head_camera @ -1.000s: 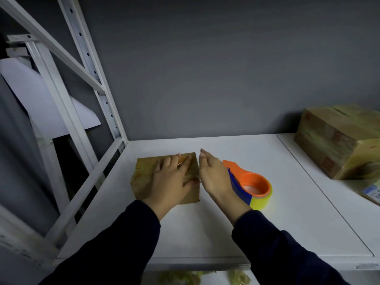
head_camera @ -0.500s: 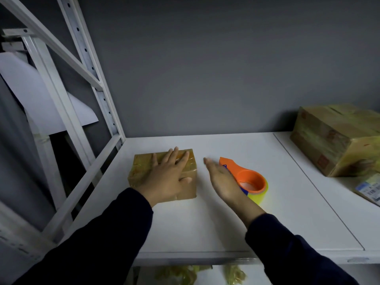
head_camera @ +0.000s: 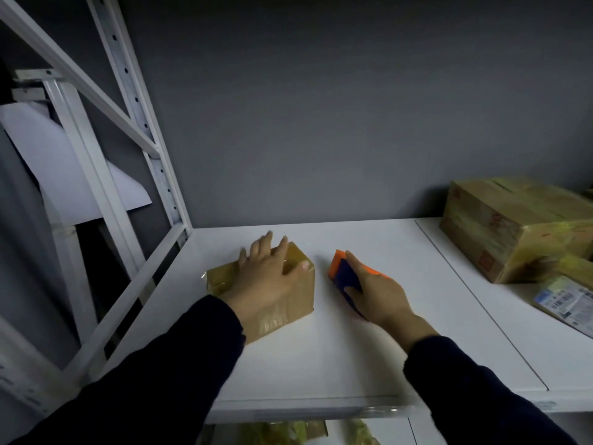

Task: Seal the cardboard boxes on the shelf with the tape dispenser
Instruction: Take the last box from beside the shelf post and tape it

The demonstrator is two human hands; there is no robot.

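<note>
- The small cardboard box [head_camera: 296, 300] sits on the left part of the white shelf [head_camera: 321, 358], near the metal upright [head_camera: 138, 117]; its faces look glossy, as if already taped in places
- The left hand [head_camera: 266, 277] lies flat on the box's top, fingers spread and straight, pressing it down
- The tape dispenser [head_camera: 346, 277], orange and blue, is just beside the box to its right, with the right hand [head_camera: 378, 297] curled round it
- Step in hand, as I judge it: taking up the dispenser while the box is steadied
- Next move calls for bringing the orange end to a box edge and sticking the tape down before pulling across
- A larger box [head_camera: 500, 226] waits well apart on the right, a labelled packet [head_camera: 568, 300] in front of it
</note>
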